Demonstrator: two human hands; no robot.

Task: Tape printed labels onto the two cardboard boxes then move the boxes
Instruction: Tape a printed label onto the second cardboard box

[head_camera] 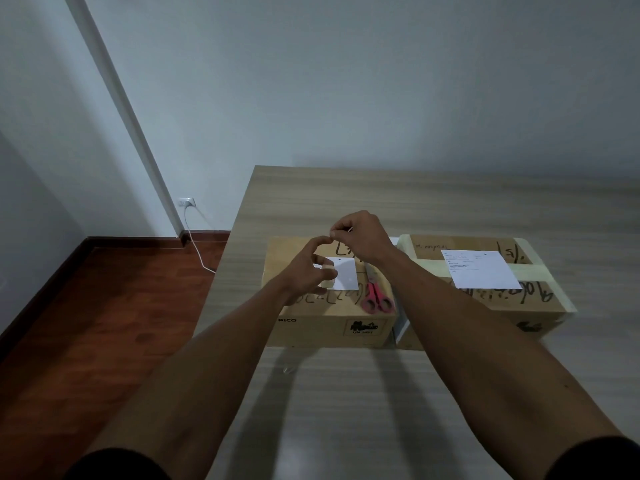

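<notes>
The left cardboard box point(329, 306) stands on the wooden table point(433, 202), and everything else is placed from it. On its top lies a small white label point(344, 277), its left edge covered by the left hand point(306, 271). That hand hovers over the box top with the forearm reaching in from the lower left; its fingers are curled round a roll of clear tape point(327, 277), which is pale, see-through and hard to make out against the label. The thumb and forefinger reach up toward the right hand point(360, 237), which is raised above the far edge of the box, wrist bent, its fingertips pinched together on what looks like the free end of the tape; the strip itself is too thin and clear to see for certain.

Red-handled scissors point(375, 296) lie on the box top just right of the label, handles toward the near edge, blades partly hidden under the right forearm. Black handwriting on the box top is mostly covered by the hands.

Just right of this box, touching or nearly so, sits the second cardboard box point(491, 303), banded with pale tape, a larger printed label point(481, 268) lying on its top. The right forearm hides its near left corner.

Left of the table, dark wood floor point(104, 323) meets a white wall, where a white cable runs from a wall socket point(187, 202).
</notes>
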